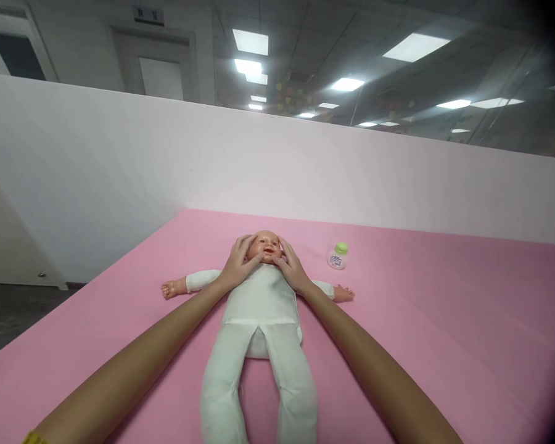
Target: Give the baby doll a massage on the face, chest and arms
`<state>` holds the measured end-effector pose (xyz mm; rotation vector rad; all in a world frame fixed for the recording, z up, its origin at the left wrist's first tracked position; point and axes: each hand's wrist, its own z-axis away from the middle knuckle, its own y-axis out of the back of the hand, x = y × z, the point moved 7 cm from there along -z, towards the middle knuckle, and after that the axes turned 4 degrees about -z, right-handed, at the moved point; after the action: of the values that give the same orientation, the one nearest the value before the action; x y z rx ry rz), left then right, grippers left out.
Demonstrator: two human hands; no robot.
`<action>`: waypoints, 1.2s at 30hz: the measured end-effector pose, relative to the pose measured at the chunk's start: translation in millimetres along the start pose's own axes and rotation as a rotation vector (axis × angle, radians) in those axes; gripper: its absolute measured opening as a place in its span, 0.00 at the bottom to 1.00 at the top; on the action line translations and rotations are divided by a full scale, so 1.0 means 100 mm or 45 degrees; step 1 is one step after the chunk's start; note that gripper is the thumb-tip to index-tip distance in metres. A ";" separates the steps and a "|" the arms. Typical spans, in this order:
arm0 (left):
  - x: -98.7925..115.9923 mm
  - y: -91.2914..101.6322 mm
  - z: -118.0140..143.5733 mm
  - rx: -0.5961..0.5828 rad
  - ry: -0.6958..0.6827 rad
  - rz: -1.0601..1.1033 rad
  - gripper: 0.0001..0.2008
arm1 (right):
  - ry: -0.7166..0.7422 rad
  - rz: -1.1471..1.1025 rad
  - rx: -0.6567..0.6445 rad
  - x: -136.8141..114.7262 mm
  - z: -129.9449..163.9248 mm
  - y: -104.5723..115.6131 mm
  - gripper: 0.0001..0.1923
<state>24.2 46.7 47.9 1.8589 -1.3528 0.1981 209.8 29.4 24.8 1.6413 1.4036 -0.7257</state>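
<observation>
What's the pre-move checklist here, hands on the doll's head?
1. Left hand on the doll's head, cupping its side: ok.
2. Right hand on the other side of the head, thumb near the chin: ok.
3. Doll lying on its back on the pink mat, arms spread, legs toward the camera: ok.
4. Small bottle with green cap upright on the mat, apart from the doll and both hands: ok.
5. Bottle cap shut tight: cannot tell.
6. How hard the fingers press on the face: cannot tell.
</observation>
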 end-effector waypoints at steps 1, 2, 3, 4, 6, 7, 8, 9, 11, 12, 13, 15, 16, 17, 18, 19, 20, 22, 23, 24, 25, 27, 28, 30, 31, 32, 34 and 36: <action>-0.01 0.00 0.00 0.000 0.006 -0.001 0.29 | -0.002 -0.003 -0.003 0.00 0.00 0.00 0.39; -0.02 -0.01 0.00 0.001 0.012 -0.001 0.30 | -0.001 -0.007 -0.005 -0.01 0.01 0.00 0.39; -0.03 -0.02 0.01 0.002 0.018 -0.001 0.31 | 0.002 -0.013 -0.008 -0.02 0.01 -0.01 0.40; -0.04 -0.02 0.01 0.003 0.022 -0.001 0.32 | 0.006 -0.017 -0.010 -0.02 0.01 -0.01 0.41; -0.04 -0.02 0.01 0.005 0.026 0.000 0.33 | 0.013 -0.019 -0.011 -0.02 0.01 -0.01 0.41; -0.04 -0.02 0.01 0.002 0.025 -0.001 0.33 | 0.014 -0.017 -0.011 -0.02 0.01 0.00 0.41; -0.03 -0.02 0.01 0.000 0.023 -0.003 0.32 | 0.014 -0.013 -0.012 -0.01 0.01 0.00 0.41; -0.02 -0.02 0.01 -0.001 0.020 -0.004 0.31 | 0.013 -0.009 -0.012 -0.01 0.01 0.00 0.41; 0.00 -0.01 0.00 -0.003 0.014 -0.005 0.29 | 0.012 -0.003 -0.012 0.00 0.00 0.00 0.40; 0.01 0.00 0.00 -0.003 0.012 -0.005 0.28 | 0.012 0.000 -0.012 0.01 0.00 0.00 0.40; 0.02 0.01 0.00 -0.003 0.011 -0.004 0.28 | 0.013 0.002 -0.010 0.02 0.00 0.00 0.40; 0.03 0.01 0.00 -0.001 0.011 -0.004 0.27 | 0.015 0.005 -0.007 0.02 0.00 0.00 0.40; 0.02 0.01 0.00 -0.001 0.013 -0.003 0.27 | 0.017 0.006 -0.006 0.03 0.00 0.00 0.39; 0.02 0.01 0.00 0.001 0.016 -0.002 0.27 | 0.019 0.007 -0.005 0.02 0.00 0.00 0.39; 0.01 0.00 0.00 0.001 0.021 -0.001 0.28 | 0.020 0.007 -0.006 0.02 0.00 0.00 0.39; 0.00 0.00 0.00 0.000 0.027 -0.001 0.29 | 0.021 0.006 -0.005 0.02 0.00 0.00 0.40; -0.01 -0.01 0.00 -0.001 0.032 -0.001 0.30 | 0.020 0.004 -0.005 0.01 0.00 0.00 0.40; -0.03 -0.02 0.00 -0.004 0.037 -0.003 0.32 | 0.014 -0.002 -0.005 0.00 0.01 0.00 0.40; -0.03 -0.02 0.00 -0.003 0.037 -0.005 0.32 | 0.010 -0.006 -0.007 -0.01 0.01 0.00 0.41; -0.03 -0.02 0.00 -0.001 0.037 -0.006 0.32 | 0.007 -0.010 -0.010 -0.01 0.01 0.00 0.41; -0.03 -0.02 0.00 -0.001 0.036 -0.006 0.32 | 0.005 -0.013 -0.014 -0.02 0.02 0.00 0.41; -0.02 -0.02 0.00 -0.004 0.032 -0.003 0.30 | 0.007 -0.021 -0.021 -0.03 0.02 0.00 0.42; -0.01 -0.01 0.00 -0.004 0.027 0.000 0.29 | 0.012 -0.024 -0.023 -0.03 0.02 -0.01 0.42; 0.00 0.00 0.00 -0.003 0.017 0.013 0.27 | 0.021 -0.025 -0.023 -0.03 0.02 0.00 0.41; 0.01 0.00 0.00 0.000 0.014 0.018 0.26 | 0.026 -0.023 -0.021 -0.03 0.02 0.00 0.40; 0.01 0.01 0.00 0.002 0.016 0.021 0.26 | 0.029 -0.018 -0.018 -0.02 0.01 0.00 0.39; 0.00 0.00 0.00 -0.004 0.026 0.017 0.28 | 0.031 -0.006 -0.011 -0.01 0.01 0.00 0.38; -0.01 -0.01 0.01 -0.008 0.035 0.002 0.31 | 0.030 -0.001 -0.009 -0.01 0.00 0.00 0.38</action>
<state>24.4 47.4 46.2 1.8437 -1.3350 0.2188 209.8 28.6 25.2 1.6489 1.4220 -0.7028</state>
